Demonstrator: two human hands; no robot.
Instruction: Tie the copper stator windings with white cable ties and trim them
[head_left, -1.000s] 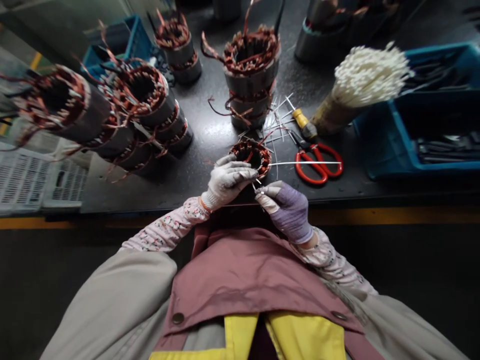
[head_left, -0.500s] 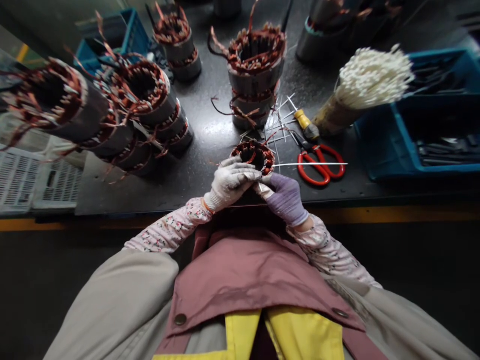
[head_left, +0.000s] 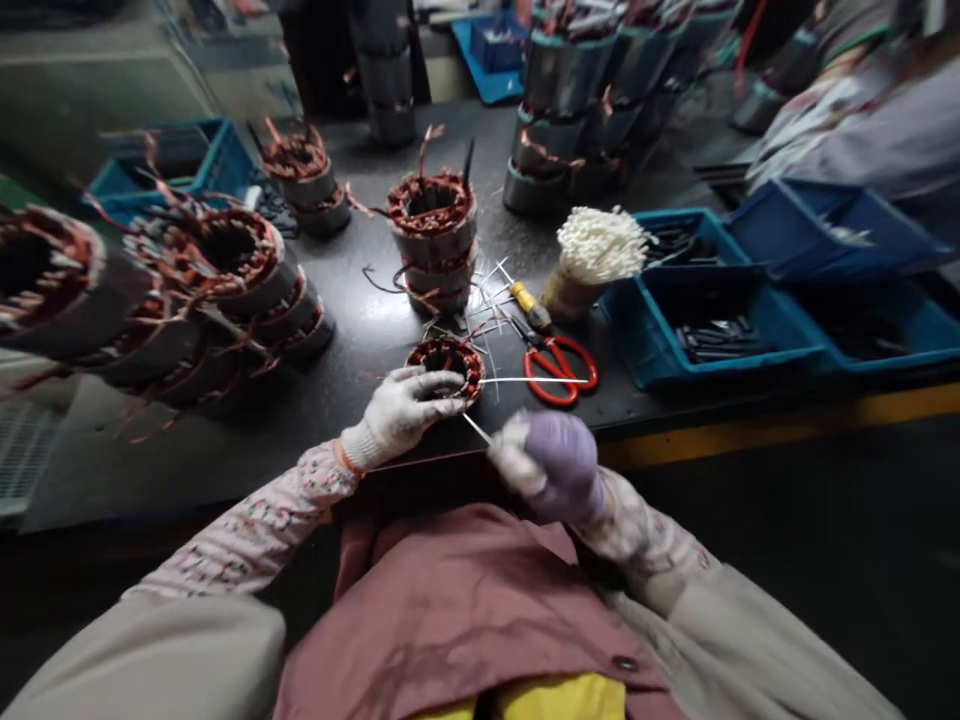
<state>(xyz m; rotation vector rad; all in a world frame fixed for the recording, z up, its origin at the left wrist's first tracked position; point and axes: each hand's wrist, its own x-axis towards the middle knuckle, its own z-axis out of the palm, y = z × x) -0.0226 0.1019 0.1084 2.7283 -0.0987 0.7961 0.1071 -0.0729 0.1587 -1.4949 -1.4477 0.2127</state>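
My left hand (head_left: 401, 412), in a white glove, is closed over the near rim of a small copper-wound stator (head_left: 445, 361) that stands at the black bench's front edge. My right hand (head_left: 551, 463), in a purple glove, is pinched on a thin white tie (head_left: 477, 429) that runs from the stator towards me. This hand is pulled back over my lap and is blurred. A second white tie (head_left: 534, 380) sticks out of the stator to the right.
Red-handled scissors (head_left: 559, 365), a yellow-handled tool (head_left: 529, 303) and loose white ties lie right of the stator. A bundle of white ties (head_left: 596, 243) stands behind them. Larger stators (head_left: 433, 225) stand at left and rear. Blue trays (head_left: 712, 320) line the right. Another person's sleeve (head_left: 862, 120) shows at top right.
My right hand has drawn back from the stator towards my body, pulling the white tie out. My head has tipped up, so more of the bench's far side shows.
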